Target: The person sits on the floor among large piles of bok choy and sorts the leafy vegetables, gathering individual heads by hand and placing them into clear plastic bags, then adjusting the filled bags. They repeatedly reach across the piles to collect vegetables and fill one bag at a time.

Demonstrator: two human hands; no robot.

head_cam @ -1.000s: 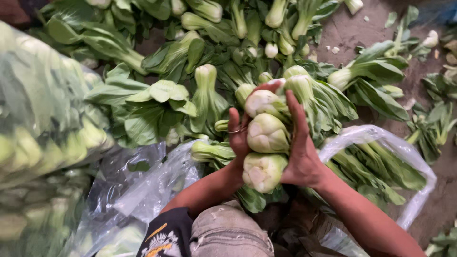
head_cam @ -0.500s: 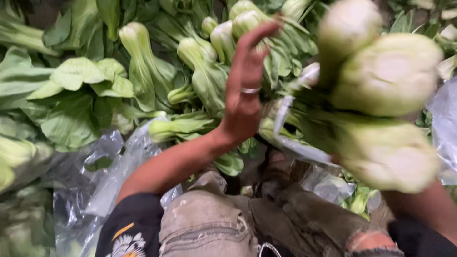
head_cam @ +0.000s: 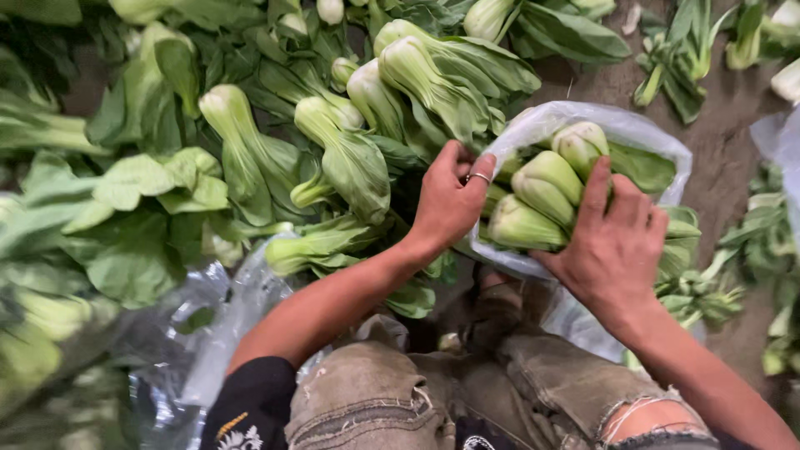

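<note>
Clear plastic, the bag lies on the dirt floor with its mouth toward you. Your left hand pinches the bag's near-left rim, fingers curled shut on it. Your right hand lies spread, fingers open, over the bok choy packed inside, pressing the heads without gripping one. Loose bok choy heap crowds the bag's left edge; bare dirt lies open beyond its right edge.
</note>
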